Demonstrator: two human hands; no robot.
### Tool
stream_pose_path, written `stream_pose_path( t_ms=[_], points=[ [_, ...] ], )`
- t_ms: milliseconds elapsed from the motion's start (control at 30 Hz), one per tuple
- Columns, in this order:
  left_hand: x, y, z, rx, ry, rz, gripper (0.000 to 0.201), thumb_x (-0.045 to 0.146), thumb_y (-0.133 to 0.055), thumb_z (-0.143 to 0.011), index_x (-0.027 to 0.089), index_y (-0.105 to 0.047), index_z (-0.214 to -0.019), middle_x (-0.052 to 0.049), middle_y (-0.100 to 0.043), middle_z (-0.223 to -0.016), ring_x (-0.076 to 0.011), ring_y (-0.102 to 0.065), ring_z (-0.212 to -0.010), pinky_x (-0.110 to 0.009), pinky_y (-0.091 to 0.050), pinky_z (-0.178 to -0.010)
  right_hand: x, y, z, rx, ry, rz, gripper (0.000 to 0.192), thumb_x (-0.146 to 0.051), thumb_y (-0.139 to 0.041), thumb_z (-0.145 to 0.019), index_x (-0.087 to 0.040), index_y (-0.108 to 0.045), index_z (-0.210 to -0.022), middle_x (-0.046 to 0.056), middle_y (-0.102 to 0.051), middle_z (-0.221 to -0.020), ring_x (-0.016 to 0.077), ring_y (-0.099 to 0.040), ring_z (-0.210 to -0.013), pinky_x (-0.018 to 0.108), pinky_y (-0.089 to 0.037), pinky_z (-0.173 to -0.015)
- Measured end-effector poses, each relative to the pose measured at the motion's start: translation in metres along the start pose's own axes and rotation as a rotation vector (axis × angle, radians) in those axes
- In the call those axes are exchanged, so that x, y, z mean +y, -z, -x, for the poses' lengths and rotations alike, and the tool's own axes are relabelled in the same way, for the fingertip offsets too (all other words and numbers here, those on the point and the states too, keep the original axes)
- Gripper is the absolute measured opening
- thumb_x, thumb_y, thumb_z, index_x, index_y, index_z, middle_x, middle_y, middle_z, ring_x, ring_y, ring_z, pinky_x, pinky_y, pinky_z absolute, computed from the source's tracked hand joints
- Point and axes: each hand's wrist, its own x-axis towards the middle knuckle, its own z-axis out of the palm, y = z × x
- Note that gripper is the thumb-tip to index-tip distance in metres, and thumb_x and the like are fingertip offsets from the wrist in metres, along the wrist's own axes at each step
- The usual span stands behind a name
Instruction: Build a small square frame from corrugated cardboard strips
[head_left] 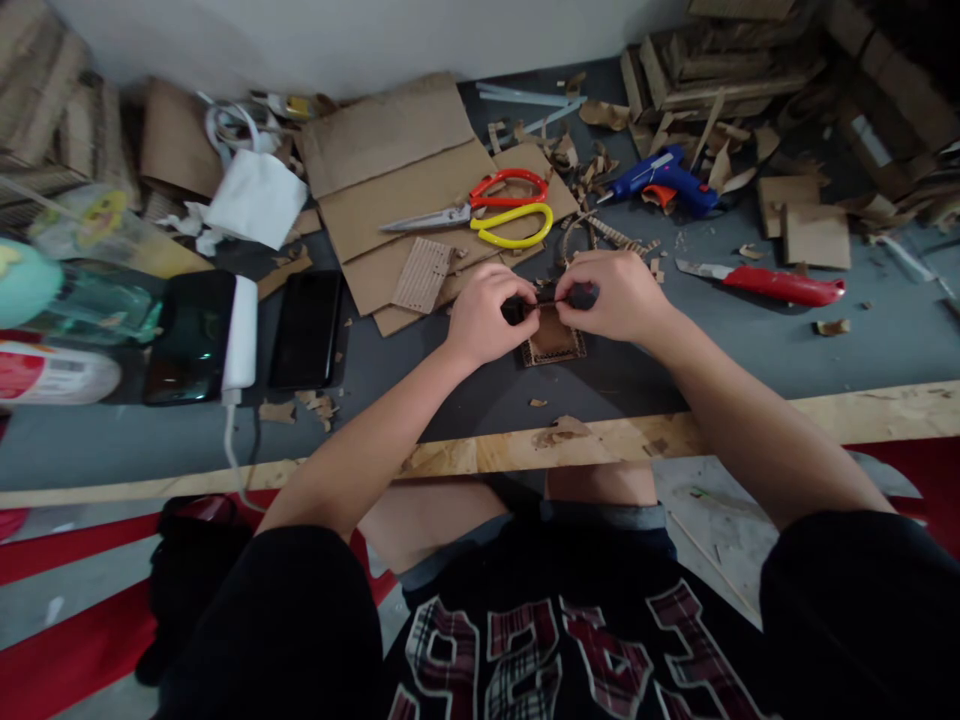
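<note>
My left hand (489, 312) and my right hand (616, 292) meet over a small square cardboard piece (553, 336) near the table's front. Corrugated strips edge this piece along its visible sides. Between my fingertips runs a thin cardboard strip (544, 304), pinched at its left by one hand and at its right by the other, along the square's far edge. My fingers partly hide that edge, so whether the strip touches it I cannot tell. Just beyond my left hand lies a ribbed cardboard scrap (422, 274).
Scissors (480, 212) rest on flat cardboard sheets (390, 150). A blue glue gun (664, 182) and red-handled utility knife (780, 284) lie to the right among scraps. On the left are a phone (306, 330), a white charger (240, 335) with cable, and bottles (105, 305).
</note>
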Motion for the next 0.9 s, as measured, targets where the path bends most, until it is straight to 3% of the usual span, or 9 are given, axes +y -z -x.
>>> stream_pose_path(
  t_ms=[133, 500, 900],
  points=[
    [-0.001, 0.000, -0.001, 0.021, 0.003, -0.013, 0.005, 0.016, -0.070, -0.069, 0.020, -0.069, -0.072, -0.004, -0.079, -0.088, -0.0237, -0.067, -0.094, -0.040, -0.054, -0.086, 0.001, -0.001, 0.000, 0.020, -0.023, 0.013, 0.008, -0.024, -0.066, -0.072, -0.022, -0.073, -0.071, 0.002, -0.070, -0.073, 0.0184, -0.062, -0.070, 0.032, -0.045, -0.065],
    [0.002, 0.001, 0.000, 0.021, -0.008, -0.039, 0.006, 0.016, -0.073, -0.071, 0.018, -0.070, -0.076, -0.002, -0.079, -0.091, -0.0205, -0.068, -0.093, -0.037, -0.053, -0.089, -0.016, 0.008, 0.001, -0.133, -0.171, 0.197, 0.013, -0.024, -0.062, -0.076, -0.021, -0.075, -0.078, 0.004, -0.073, -0.084, 0.0215, -0.065, -0.080, 0.032, -0.044, -0.068],
    [-0.003, -0.003, 0.000, 0.003, 0.045, -0.067, 0.001, 0.019, -0.072, -0.075, 0.019, -0.071, -0.076, -0.002, -0.078, -0.088, -0.0214, -0.067, -0.093, -0.037, -0.052, -0.090, -0.019, 0.004, 0.001, -0.145, -0.186, 0.253, 0.011, -0.019, -0.060, -0.074, -0.020, -0.070, -0.080, 0.005, -0.071, -0.087, 0.0221, -0.066, -0.085, 0.032, -0.042, -0.068]
  ],
)
